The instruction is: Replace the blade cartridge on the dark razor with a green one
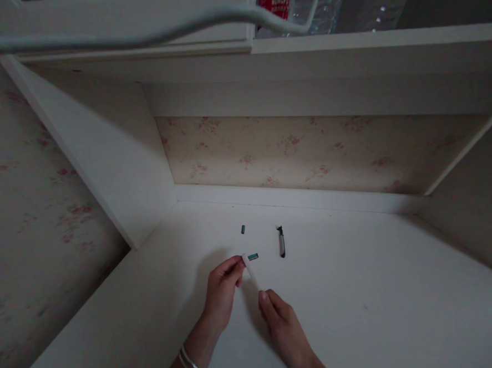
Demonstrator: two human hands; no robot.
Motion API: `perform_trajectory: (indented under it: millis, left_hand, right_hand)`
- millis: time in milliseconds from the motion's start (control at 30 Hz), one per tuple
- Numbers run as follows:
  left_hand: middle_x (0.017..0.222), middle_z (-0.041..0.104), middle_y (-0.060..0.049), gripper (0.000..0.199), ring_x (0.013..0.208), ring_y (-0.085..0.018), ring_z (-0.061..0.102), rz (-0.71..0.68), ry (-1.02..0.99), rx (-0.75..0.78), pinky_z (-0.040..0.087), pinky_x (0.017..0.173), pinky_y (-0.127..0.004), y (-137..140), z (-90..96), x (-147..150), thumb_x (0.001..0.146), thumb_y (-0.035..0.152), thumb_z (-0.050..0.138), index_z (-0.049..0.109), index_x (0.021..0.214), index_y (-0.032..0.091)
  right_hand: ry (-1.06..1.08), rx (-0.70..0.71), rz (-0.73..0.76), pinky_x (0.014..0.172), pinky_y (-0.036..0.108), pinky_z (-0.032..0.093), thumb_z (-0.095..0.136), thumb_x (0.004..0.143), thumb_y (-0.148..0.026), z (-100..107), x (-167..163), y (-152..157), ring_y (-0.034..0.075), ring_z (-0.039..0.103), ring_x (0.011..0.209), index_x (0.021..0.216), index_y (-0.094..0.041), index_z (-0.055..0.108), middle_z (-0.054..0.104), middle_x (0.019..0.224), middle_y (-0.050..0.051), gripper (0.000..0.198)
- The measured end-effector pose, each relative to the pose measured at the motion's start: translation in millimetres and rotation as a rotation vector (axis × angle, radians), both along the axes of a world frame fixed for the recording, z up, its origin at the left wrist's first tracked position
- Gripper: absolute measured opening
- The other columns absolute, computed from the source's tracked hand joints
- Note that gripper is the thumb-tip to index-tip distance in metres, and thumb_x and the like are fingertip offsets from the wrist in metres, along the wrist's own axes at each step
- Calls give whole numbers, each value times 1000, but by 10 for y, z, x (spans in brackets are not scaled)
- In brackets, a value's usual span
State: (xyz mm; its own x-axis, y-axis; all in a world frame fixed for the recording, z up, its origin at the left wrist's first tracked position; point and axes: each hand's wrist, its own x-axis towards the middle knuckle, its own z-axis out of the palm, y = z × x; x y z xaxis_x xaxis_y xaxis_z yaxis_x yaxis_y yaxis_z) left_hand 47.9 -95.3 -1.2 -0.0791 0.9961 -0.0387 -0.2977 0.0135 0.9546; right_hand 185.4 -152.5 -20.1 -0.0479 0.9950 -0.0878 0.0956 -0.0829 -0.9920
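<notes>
Above the white desk, my left hand (223, 290) pinches the upper end of a slim white stick (252, 275), whose exact kind I cannot make out. Lower down, the fingers of my right hand (283, 323) are wrapped round its other end. Just right of the stick's upper tip is a dark razor cartridge (254, 256) with a green strip; whether it touches the stick or lies on the desk I cannot tell. A second small cartridge (243, 229) lies farther back. To its right rests a black and grey razor handle (282, 243).
The white desktop (361, 288) meets a back ledge (297, 197) and a left side panel (103, 159). Overhead are a cabinet shelf (366, 39) with plastic bottles (318, 7) and a pale curved bar (137, 38) across the top.
</notes>
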Motion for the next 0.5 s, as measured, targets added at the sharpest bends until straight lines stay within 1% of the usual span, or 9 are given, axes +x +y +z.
perform_trajectory:
  millis: [100, 233, 367, 500]
  left_hand:
    - [72, 61, -2, 30, 57, -8, 38, 3, 4, -6, 30, 52, -22, -1, 4, 1, 73, 36, 70, 70, 93, 14]
    - [66, 57, 0, 27, 56, -8, 37, -8, 17, 12, 29, 52, -22, 1, 3, 0, 73, 36, 69, 71, 88, 14]
    - [71, 60, -2, 31, 57, -8, 39, 5, 2, -1, 30, 53, -22, -1, -4, -3, 72, 37, 70, 71, 92, 15]
    - [71, 60, -2, 30, 58, -9, 39, 0, 12, -2, 30, 54, -22, -10, -4, -4, 72, 37, 70, 71, 93, 15]
  right_hand:
    - [10, 15, -51, 52, 24, 27, 38, 90, -59, -6, 0, 11, 13, 32, 57, 69, -20, 42, 34, 62, -5, 44]
    - [-19, 10, 23, 52, 24, 27, 39, 89, -60, -6, -11, 2, 14, 33, 57, 68, -20, 43, 35, 61, -5, 45]
    - [1, 5, -67, 53, 24, 29, 39, 89, -61, 17, -6, -17, 14, 34, 57, 68, -21, 43, 36, 62, -5, 45]
    - [-5, 4, -16, 52, 24, 28, 42, 88, -60, 25, 6, -12, 14, 34, 57, 67, -20, 45, 36, 61, -4, 45]
